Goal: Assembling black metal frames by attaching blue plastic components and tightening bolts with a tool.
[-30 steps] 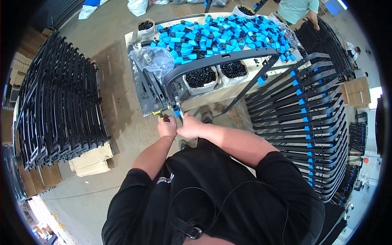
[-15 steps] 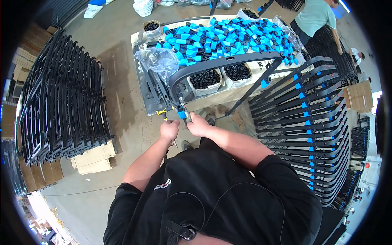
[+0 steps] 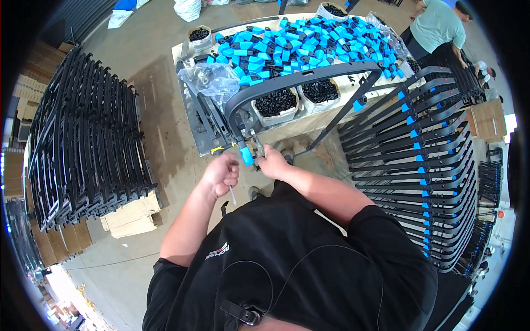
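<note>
A black curved tubular frame point(image 3: 301, 77) arches over the table's near side. On its near left end sits a blue end piece point(image 3: 246, 156). My right hand point(image 3: 271, 163) is closed beside that piece, around a narrow grey metal tool point(image 3: 259, 145) whose exact kind I cannot make out. Just left of the blue piece, my left hand point(image 3: 222, 174) is closed on a yellow-ended tool point(image 3: 217, 150). The tool's thin shaft shows below my fist, which covers its middle. Another blue piece point(image 3: 359, 104) sits on the frame's right leg.
A heap of blue and black pieces point(image 3: 309, 47) covers the table point(image 3: 193, 129). White tubs of small black parts point(image 3: 276, 103) stand around it. Clear plastic point(image 3: 210, 80) lies at left. Stacked black frames point(image 3: 85, 138) flank the left, racked frames point(image 3: 408, 165) the right. A person point(image 3: 439, 27) bends behind.
My left fist has risen and turned beside the blue end piece, still holding the yellow-ended tool. The right hand stays close by the frame's end. The person behind has shifted slightly right.
</note>
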`<state>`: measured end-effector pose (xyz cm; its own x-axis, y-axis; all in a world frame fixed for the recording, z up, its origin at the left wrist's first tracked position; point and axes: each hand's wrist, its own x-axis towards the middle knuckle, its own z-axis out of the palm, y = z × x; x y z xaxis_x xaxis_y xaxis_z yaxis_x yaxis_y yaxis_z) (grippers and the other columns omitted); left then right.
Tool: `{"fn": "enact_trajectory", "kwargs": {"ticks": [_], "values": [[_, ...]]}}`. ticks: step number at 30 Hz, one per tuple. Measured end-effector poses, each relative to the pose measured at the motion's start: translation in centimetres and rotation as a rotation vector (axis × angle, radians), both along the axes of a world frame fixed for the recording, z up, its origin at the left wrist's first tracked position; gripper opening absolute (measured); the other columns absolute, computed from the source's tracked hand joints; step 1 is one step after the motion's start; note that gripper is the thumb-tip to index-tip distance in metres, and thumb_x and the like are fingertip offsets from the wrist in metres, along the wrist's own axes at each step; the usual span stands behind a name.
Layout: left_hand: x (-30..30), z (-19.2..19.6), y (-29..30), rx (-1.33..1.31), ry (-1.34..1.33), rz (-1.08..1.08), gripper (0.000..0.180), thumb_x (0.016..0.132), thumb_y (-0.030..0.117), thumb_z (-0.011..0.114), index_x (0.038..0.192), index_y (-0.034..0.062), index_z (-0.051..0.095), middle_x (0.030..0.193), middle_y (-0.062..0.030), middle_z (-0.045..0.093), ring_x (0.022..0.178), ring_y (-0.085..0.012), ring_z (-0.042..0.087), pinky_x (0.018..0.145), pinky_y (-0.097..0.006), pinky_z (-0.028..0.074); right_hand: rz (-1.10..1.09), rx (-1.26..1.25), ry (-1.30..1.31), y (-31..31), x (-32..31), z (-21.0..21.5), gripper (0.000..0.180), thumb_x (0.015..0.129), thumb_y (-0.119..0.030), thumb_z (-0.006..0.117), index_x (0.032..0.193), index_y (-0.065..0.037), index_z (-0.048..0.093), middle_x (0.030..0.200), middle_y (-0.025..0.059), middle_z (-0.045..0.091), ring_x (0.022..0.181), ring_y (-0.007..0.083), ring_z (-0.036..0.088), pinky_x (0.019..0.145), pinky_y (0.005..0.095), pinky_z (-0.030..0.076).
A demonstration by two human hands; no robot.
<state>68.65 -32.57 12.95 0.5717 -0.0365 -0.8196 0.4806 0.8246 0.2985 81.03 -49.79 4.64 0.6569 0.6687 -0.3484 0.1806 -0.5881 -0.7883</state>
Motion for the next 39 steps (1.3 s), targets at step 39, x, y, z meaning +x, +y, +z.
{"fn": "enact_trajectory", "kwargs": {"ticks": [39], "values": [[0.8, -14.9, -3.1, 1.355, 0.005, 0.140, 0.010, 0.089, 0.014, 0.066, 0.088, 0.0052, 0.062, 0.078, -0.0037, 0.066, 0.068, -0.0147, 0.062, 0.065, -0.031, 0.050, 0.138, -0.190, 0.067, 1.5, -1.5, 2.3, 0.057, 0.087, -0.022, 0.064, 0.130, 0.009, 0.043, 0.111, 0.0357, 0.065, 0.112, 0.0463, 0.063, 0.098, 0.0471, 0.049]]}}
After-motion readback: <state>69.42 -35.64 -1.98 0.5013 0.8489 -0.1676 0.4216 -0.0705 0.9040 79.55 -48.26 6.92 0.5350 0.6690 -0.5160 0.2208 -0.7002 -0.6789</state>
